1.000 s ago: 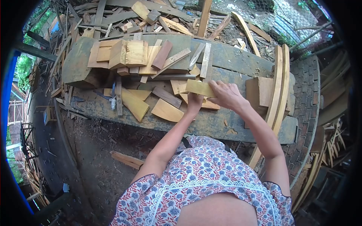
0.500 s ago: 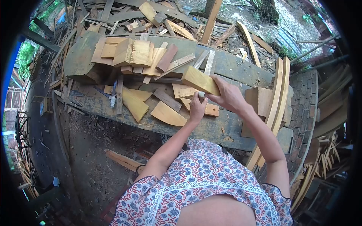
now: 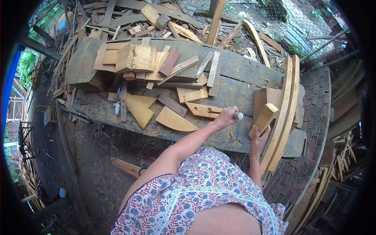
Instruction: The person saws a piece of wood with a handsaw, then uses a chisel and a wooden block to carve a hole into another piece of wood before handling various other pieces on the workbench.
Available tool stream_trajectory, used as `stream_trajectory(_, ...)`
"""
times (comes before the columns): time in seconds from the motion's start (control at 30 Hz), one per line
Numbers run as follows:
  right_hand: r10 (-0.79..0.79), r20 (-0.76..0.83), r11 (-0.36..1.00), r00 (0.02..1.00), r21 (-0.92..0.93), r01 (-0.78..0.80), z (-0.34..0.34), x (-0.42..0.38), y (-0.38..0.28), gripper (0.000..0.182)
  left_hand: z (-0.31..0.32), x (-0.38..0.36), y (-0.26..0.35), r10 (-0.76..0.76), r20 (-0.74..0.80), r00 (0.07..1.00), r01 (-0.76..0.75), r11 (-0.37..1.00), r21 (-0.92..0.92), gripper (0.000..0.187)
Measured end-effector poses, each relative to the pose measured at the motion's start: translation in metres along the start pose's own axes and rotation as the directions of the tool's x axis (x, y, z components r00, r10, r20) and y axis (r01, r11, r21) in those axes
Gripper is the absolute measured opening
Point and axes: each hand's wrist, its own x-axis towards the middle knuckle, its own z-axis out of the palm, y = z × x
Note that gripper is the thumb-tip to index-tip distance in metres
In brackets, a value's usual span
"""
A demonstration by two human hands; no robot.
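My left hand (image 3: 226,117) is closed around a short cylindrical handle (image 3: 237,116) with a pale round end, above the bench near a slotted wooden piece (image 3: 205,110). Whatever continues from the handle inside the fist is hidden. Farther right, my right hand (image 3: 258,138) grips a yellowish wooden block (image 3: 265,117), tilted upward, in front of a large wooden block (image 3: 266,100) and beside two long curved strips (image 3: 288,109). Left of my left hand lie a curved wedge of wood (image 3: 175,119) and a dark board (image 3: 172,104).
The worn workbench (image 3: 235,94) carries stacked blocks (image 3: 143,58), a reddish block (image 3: 170,61) and thin strips. Scrap wood (image 3: 184,31) is heaped behind it. A brick surface (image 3: 315,102) borders the right side, and a beam (image 3: 126,166) juts out below the bench.
My right hand has moved right and down with the yellowish block, away from my left hand. My left hand has shifted right with the handle, whose pale end now points right.
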Motion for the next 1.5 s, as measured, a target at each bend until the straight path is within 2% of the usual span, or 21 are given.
stream_trajectory(0.03, -0.010, -0.111, 1.000, 0.994, 0.018, 0.012, 0.002, -0.008, 0.013, 0.050, 0.005, 0.002, 0.001, 0.035, 0.227, 0.973, -0.045, 0.998, 0.040, 0.032)
stream_trajectory(0.1, 0.060, -0.087, 0.994, 0.994, -0.086, -0.067, 0.001, -0.024, 0.031, 0.052, 0.014, 0.001, 0.004, 0.012, 0.307, 0.952, -0.032, 0.998, 0.061, 0.033)
stream_trajectory(0.17, 0.302, 0.198, 0.920, 0.932, -0.317, -0.231, -0.006, -0.029, 0.032, 0.051, 0.023, 0.000, -0.005, 0.195, 0.298, 0.934, -0.219, 0.974, 0.049, 0.034)
stream_trajectory(0.23, 0.242, 0.042, 0.969, 0.969, -0.056, -0.240, -0.011, -0.033, 0.034, 0.051, 0.026, -0.002, -0.011, 0.215, 0.351, 0.911, -0.251, 0.966, 0.059, 0.032)
stream_trajectory(0.33, 0.371, -0.072, 0.919, 0.926, 0.171, -0.355, -0.014, -0.036, 0.046, 0.051, 0.025, -0.002, -0.010, 0.177, 0.327, 0.928, -0.209, 0.976, 0.064, 0.032)
stream_trajectory(0.4, 0.417, 0.192, 0.897, 0.888, -0.243, -0.368, -0.013, -0.034, 0.031, 0.051, 0.027, -0.001, -0.011, 0.193, 0.316, 0.929, -0.231, 0.969, 0.088, 0.031)
stream_trajectory(0.43, 0.412, 0.193, 0.900, 0.891, -0.240, -0.364, -0.013, -0.037, 0.032, 0.051, 0.025, -0.001, -0.008, 0.204, 0.302, 0.931, -0.247, 0.963, 0.110, 0.031)
stream_trajectory(0.5, 0.267, 0.117, 0.958, 0.956, -0.137, -0.251, -0.011, -0.041, 0.040, 0.049, 0.020, 0.002, -0.006, 0.186, 0.310, 0.932, -0.226, 0.969, 0.100, 0.031)
stream_trajectory(0.63, 0.437, 0.023, 0.881, 0.899, 0.188, -0.434, -0.007, -0.040, 0.030, 0.050, 0.016, -0.003, -0.002, 0.153, 0.290, 0.945, -0.186, 0.979, 0.088, 0.031)
stream_trajectory(0.7, 0.287, 0.009, 0.958, 0.958, 0.010, -0.287, -0.001, -0.041, 0.048, 0.051, 0.017, -0.002, -0.008, 0.188, 0.254, 0.949, -0.214, 0.974, 0.079, 0.031)
stream_trajectory(0.77, 0.304, 0.262, 0.924, 0.916, -0.314, -0.218, -0.005, -0.036, 0.033, 0.049, 0.012, -0.004, -0.008, 0.211, 0.212, 0.954, -0.231, 0.970, 0.075, 0.031)
stream_trajectory(0.87, 0.186, 0.234, 0.967, 0.954, -0.218, -0.135, -0.005, -0.007, 0.004, 0.048, -0.014, -0.010, -0.003, 0.054, -0.113, 0.992, -0.054, 0.999, 0.006, 0.032)
stream_trajectory(0.9, 0.141, 0.206, 0.981, 0.968, -0.160, -0.109, -0.003, 0.006, -0.005, 0.048, -0.021, -0.010, -0.006, 0.057, -0.111, 0.992, -0.056, 0.998, 0.008, 0.032)
stream_trajectory(0.97, 0.047, 0.228, 0.982, 0.973, -0.191, -0.002, 0.003, 0.030, -0.035, 0.049, -0.033, -0.012, -0.017, 0.025, -0.455, 0.890, -0.040, 0.999, -0.023, 0.035)
stream_trajectory(1.13, -0.152, 0.418, 0.963, 0.896, -0.141, 0.229, 0.041, 0.062, -0.106, 0.052, -0.070, -0.027, -0.013, -0.103, -0.491, 0.865, 0.121, 0.993, 0.004, 0.035)
stream_trajectory(1.2, -0.324, 0.610, 0.871, 0.723, -0.106, 0.480, 0.064, 0.065, -0.115, 0.051, -0.076, -0.034, -0.007, -0.223, -0.481, 0.848, 0.210, 0.974, -0.081, 0.034)
stream_trajectory(1.23, -0.327, 0.606, 0.870, 0.725, -0.106, 0.482, 0.075, 0.072, -0.118, 0.051, -0.076, -0.036, -0.007, -0.218, -0.480, 0.849, 0.205, 0.975, -0.079, 0.034)
stream_trajectory(1.3, -0.049, 0.890, 0.536, 0.453, -0.359, 0.764, 0.092, 0.083, -0.122, 0.057, -0.073, -0.041, -0.014, -0.208, -0.513, 0.833, 0.173, 0.978, -0.115, 0.031)
stream_trajectory(1.37, -0.070, 0.894, 0.523, 0.442, -0.344, 0.780, 0.098, 0.083, -0.139, 0.060, -0.072, -0.038, -0.019, -0.220, -0.543, 0.810, 0.182, 0.975, -0.124, 0.032)
stream_trajectory(1.43, -0.329, 0.804, 0.676, 0.496, -0.166, 0.718, 0.098, 0.073, -0.148, 0.056, -0.072, -0.042, -0.022, -0.233, -0.589, 0.773, 0.197, 0.972, -0.126, 0.031)
stream_trajectory(1.5, -0.342, 0.818, 0.671, 0.463, -0.132, 0.729, 0.106, 0.068, -0.132, 0.056, -0.074, -0.047, -0.021, -0.225, -0.598, 0.769, 0.190, 0.974, -0.122, 0.032)
